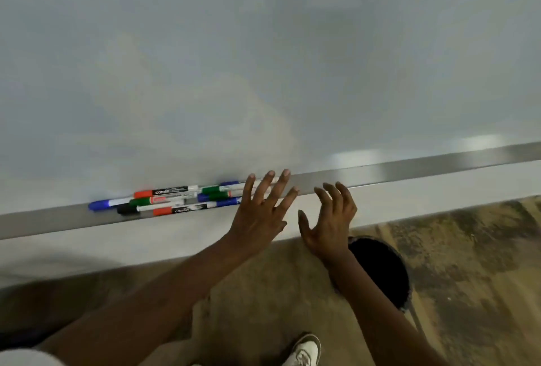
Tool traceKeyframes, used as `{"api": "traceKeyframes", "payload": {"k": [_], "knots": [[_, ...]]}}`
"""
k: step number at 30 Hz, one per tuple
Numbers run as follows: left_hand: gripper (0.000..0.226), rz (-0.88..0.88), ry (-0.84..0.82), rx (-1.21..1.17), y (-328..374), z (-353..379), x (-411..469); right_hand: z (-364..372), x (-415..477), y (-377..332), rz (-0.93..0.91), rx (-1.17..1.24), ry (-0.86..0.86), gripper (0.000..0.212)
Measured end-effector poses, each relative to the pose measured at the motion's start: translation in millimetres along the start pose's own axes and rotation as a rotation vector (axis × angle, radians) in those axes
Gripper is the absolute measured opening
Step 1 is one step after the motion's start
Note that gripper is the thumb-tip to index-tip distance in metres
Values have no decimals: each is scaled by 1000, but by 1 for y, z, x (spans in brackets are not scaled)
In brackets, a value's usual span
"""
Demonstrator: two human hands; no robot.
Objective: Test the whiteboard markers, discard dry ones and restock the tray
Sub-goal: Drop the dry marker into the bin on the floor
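Observation:
Several whiteboard markers (172, 198) with red, green, blue and black caps lie bunched on the metal tray (409, 169) under the whiteboard (263, 58). My left hand (260, 213) is spread flat, fingers straight, over the right end of the marker pile; whether it touches a marker there is unclear. Just to its right, my right hand (330, 219) hovers in front of the tray with fingers loosely bent and holds nothing.
A dark round bin (383, 269) stands on the brown floor below my right forearm. A white shoe (304, 351) shows at the bottom. The tray runs on bare to the right of my hands.

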State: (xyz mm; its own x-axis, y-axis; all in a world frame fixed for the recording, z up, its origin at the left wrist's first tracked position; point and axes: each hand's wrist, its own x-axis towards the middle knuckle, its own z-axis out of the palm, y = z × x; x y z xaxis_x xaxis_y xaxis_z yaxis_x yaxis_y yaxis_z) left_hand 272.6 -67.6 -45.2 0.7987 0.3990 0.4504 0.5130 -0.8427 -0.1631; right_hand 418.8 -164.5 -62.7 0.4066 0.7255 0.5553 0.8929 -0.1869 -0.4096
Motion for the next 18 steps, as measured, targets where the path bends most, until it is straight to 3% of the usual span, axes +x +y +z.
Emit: {"api": "traceKeyframes", "payload": {"k": [9,14,18], "knots": [[104,-161,-96,102,-114,-29,-100,52,18,-94,-230,-48,-204,45],[111,-219,-130,80,-137,-32,-119,67,24,-104,-267,-166,-328,31],[108,-259,-149,37,-143,-33,-123,72,26,-101,-270,-214,-389,34]]}}
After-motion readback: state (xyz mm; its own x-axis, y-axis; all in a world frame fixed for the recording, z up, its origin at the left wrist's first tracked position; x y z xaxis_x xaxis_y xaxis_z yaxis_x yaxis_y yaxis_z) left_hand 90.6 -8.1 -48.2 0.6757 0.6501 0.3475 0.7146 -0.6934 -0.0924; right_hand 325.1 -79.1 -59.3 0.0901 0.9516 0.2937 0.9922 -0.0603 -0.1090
